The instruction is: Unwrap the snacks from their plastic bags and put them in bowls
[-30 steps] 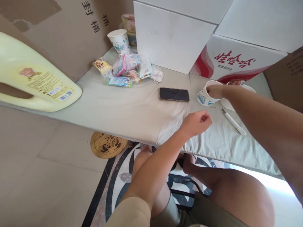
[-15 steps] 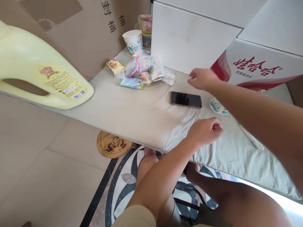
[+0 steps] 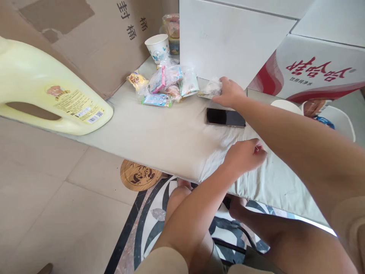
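Note:
My right hand (image 3: 229,93) reaches across the cloth and closes its fingers on the right end of a clear plastic packet (image 3: 209,88), whose contents I cannot make out. Just left of it lies a pile of small wrapped packets (image 3: 161,85), some blue, pink and yellow. My left hand (image 3: 246,155) is curled near the front of the cloth, with a thin pale bit showing at its fingers, too small to name. Between the two hands a black phone (image 3: 224,117) lies flat, its right end close under my right wrist.
A white paper cup (image 3: 158,49) stands behind the pile, beside a cardboard box (image 3: 114,49). At the left is a big pale yellow bottle (image 3: 51,83). White boxes (image 3: 228,42) form the back. A white container (image 3: 349,123) with packets sits right, partly behind my forearm.
My right hand has moved left and taken hold of the clear packet at the pile's right end, which now sits a little apart. My left hand stays curled in place.

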Available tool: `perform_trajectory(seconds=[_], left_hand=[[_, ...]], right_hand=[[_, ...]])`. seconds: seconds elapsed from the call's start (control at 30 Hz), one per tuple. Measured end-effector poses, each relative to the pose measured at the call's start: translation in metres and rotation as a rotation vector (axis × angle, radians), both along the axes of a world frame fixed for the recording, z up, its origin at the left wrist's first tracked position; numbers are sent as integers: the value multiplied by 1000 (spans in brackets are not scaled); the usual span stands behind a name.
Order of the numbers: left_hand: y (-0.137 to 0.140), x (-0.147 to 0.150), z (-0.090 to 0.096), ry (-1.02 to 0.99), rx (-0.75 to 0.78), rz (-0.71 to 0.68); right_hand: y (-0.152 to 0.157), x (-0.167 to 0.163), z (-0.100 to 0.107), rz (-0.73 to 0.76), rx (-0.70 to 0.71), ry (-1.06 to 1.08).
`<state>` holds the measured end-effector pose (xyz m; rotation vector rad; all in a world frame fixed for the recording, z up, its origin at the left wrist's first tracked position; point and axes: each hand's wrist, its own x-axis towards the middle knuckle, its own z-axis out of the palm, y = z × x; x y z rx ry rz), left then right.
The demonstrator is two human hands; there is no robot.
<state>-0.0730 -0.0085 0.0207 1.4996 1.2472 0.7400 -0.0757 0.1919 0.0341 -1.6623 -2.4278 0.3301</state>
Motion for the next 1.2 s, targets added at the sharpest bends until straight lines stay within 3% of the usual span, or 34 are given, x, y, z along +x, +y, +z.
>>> perform_trajectory(seconds=[0.13,0.23,0.3,0.4,0.5,0.57,0.7,0.93,1.07,1.2], left_hand=[[2,5,-3,-35,-10,39],[6,7,-6,-80,-24,98],[9,9,-8,-163,-96,182],[12,19,-11,-429,-269,232],[12,34,-13,-590,-368,171],[11,43,-14,-580,-360,192],[13,53,-15,-522,-331,238],[23,58,-22,-606,-286,368],[26,57,-27,-598,-250,402],[24,59,-27,-461,-186,246]], right_hand=[[-42,60,31,-25,100,134],[-98,120,37,-150,161,254],[-141,158,24,-265,228,346],[-199,194,-14,-360,313,503],[-234,206,-47,-284,266,598],[-243,210,-54,-173,214,666],[-240,230,-46,-79,180,770],[-227,262,-41,189,18,736],[-225,269,-40,191,-2,706],[-224,264,-36,89,-6,803]])
